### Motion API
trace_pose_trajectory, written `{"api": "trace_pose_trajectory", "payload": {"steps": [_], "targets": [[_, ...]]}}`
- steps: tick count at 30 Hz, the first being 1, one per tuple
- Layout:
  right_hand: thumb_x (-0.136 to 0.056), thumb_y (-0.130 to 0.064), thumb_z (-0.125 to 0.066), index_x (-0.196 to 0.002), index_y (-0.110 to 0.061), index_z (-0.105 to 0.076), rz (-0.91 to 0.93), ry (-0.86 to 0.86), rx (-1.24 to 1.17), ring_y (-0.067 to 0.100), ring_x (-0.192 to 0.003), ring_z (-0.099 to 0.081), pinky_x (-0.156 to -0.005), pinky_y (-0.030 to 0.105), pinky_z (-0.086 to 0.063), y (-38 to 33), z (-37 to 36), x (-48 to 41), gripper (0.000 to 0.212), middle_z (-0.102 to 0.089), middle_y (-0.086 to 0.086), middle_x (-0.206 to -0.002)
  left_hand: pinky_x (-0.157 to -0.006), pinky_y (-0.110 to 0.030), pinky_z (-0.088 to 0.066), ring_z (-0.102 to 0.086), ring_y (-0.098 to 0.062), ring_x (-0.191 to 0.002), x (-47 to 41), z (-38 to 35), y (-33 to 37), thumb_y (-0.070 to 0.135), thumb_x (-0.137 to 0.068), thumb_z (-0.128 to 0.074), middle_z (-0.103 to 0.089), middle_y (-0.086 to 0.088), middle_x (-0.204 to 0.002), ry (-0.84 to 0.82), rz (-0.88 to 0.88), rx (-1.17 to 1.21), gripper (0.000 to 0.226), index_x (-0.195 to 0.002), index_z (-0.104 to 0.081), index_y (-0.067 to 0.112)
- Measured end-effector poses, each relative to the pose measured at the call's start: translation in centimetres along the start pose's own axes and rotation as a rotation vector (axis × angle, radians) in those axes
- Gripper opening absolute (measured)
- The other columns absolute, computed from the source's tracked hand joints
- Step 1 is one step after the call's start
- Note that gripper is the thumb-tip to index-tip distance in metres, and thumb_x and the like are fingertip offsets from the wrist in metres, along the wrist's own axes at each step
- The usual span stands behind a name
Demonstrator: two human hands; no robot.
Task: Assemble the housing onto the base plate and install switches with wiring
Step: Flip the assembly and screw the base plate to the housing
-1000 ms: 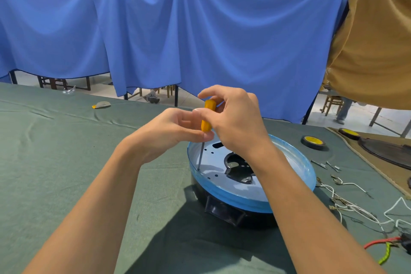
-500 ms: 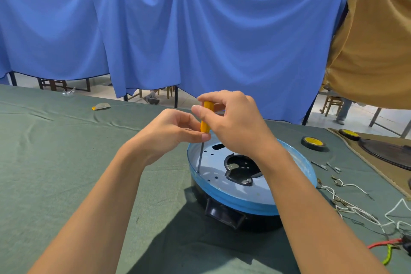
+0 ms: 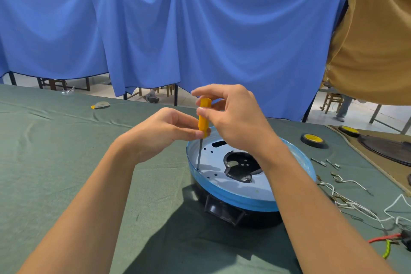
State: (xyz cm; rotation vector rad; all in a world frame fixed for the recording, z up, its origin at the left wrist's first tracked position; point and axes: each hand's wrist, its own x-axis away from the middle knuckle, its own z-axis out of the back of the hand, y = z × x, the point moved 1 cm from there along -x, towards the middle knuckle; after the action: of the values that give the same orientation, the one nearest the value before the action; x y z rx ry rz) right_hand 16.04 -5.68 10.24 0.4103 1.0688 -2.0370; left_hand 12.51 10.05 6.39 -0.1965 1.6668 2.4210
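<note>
Left hand (image 3: pixel 164 133): pinches the low end of the yellow screwdriver (image 3: pixel 204 118).
Right hand (image 3: pixel 235 118): fingers curl round its top.
Tip: on the blue plate (image 3: pixel 233 187), left side.

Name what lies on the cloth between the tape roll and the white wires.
A few small metal pieces, loose on the green cloth, seen in the head view.

Bright overhead light, sharp, wide-angle bowed edges
</note>
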Motion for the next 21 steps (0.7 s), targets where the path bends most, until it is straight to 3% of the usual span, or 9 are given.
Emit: {"api": "trace_pose_trajectory", "payload": {"steps": [3, 5, 7, 10, 13, 15, 18, 21], "targets": [[-0.084, -0.034, -0.071, -0.097, -0.024, -0.073, 0.027, 0.112, 0.169, 0.014, -0.083, -0.057, -0.081, 0.028, -0.046, -0.10, -0.53, 0.19, 0.017, -0.063, -0.006, -0.084, -0.100, -0.034, -0.046, -0.068, -0.017, -0.095, -0.15, -0.51, 0.12, 0.019, -0.066, -0.083, -0.073, -0.014, -0.097, 0.036, -0.038, -0.006, 0.030, -0.092, -0.074, 0.007], [-0.087, -0.038, -0.068, -0.104, -0.023, -0.072, 0.016, 0.077, 0.177, 0.017, -0.090, -0.059, -0.085, 0.034, -0.048, -0.16, -0.54, 0.19, 0.024, -0.066, -0.003, -0.093, -0.097, -0.038, -0.046, -0.067, -0.015, -0.085, -0.28, -0.55, 0.11, 0.022, -0.057, -0.087, -0.071, -0.018, -0.091, 0.114, -0.041, -0.001, 0.045, -0.090, -0.070, -0.004], [-0.090, -0.029, -0.065, -0.116, -0.022, -0.069, 0.000, -0.005, 0.079, 0.016, -0.096, -0.062, -0.091, 0.035, -0.049, -0.23, -0.29, 0.10, 0.027, -0.069, -0.003, -0.103, -0.092, -0.031, -0.045, -0.068, -0.011, -0.084, -0.23, -0.22, -0.03, 0.024, -0.063, -0.079, -0.074, -0.010, -0.090, 0.111, -0.025, 0.010, 0.037, -0.090, -0.073, -0.001], [-0.087, -0.020, -0.067, -0.106, -0.023, -0.072, 0.009, 0.029, 0.032, 0.014, -0.085, -0.064, -0.085, 0.033, -0.051, -0.17, -0.17, 0.09, 0.019, -0.070, -0.006, -0.089, -0.095, -0.027, -0.042, -0.068, -0.012, -0.098, 0.11, -0.14, 0.29, 0.021, -0.073, -0.077, -0.076, -0.005, -0.099, 0.008, -0.005, -0.019, 0.024, -0.095, -0.077, 0.011], [-0.085, -0.038, -0.069, -0.093, -0.019, -0.071, 0.038, 0.133, 0.238, 0.023, -0.084, -0.061, -0.079, 0.041, -0.050, -0.24, -0.48, 0.21, 0.020, -0.066, -0.001, -0.084, -0.103, -0.044, -0.045, -0.068, -0.022, -0.095, -0.08, -0.39, 0.43, 0.024, -0.065, -0.081, -0.073, -0.016, -0.095, 0.078, -0.005, -0.054, 0.031, -0.089, -0.075, 0.005], [-0.087, -0.042, -0.064, -0.097, -0.018, -0.071, 0.058, 0.096, 0.286, 0.026, -0.087, -0.062, -0.078, 0.044, -0.051, -0.35, -0.44, 0.26, 0.027, -0.068, 0.003, -0.089, -0.106, -0.050, -0.042, -0.067, -0.031, -0.094, -0.18, -0.31, 0.38, 0.022, -0.065, -0.080, -0.071, -0.021, -0.095, 0.142, 0.006, -0.062, 0.029, -0.085, -0.073, 0.002], [-0.092, -0.022, -0.060, -0.117, -0.019, -0.068, 0.067, -0.006, 0.118, 0.022, -0.096, -0.063, -0.088, 0.042, -0.051, -0.33, -0.34, 0.18, 0.027, -0.071, 0.002, -0.101, -0.100, -0.035, -0.044, -0.069, -0.017, -0.096, 0.01, 0.09, 0.16, 0.011, -0.079, -0.075, -0.075, -0.009, -0.096, 0.073, 0.011, -0.046, 0.011, -0.090, -0.077, 0.010], [-0.089, -0.020, -0.065, -0.110, -0.022, -0.071, 0.065, 0.047, 0.107, 0.015, -0.085, -0.060, -0.084, 0.036, -0.050, -0.28, -0.46, 0.14, 0.022, -0.067, -0.003, -0.092, -0.102, -0.032, -0.042, -0.067, -0.018, -0.104, 0.16, -0.01, 0.20, 0.014, -0.081, -0.073, -0.075, -0.007, -0.102, 0.024, 0.012, -0.039, 0.020, -0.099, -0.075, 0.007]]}}
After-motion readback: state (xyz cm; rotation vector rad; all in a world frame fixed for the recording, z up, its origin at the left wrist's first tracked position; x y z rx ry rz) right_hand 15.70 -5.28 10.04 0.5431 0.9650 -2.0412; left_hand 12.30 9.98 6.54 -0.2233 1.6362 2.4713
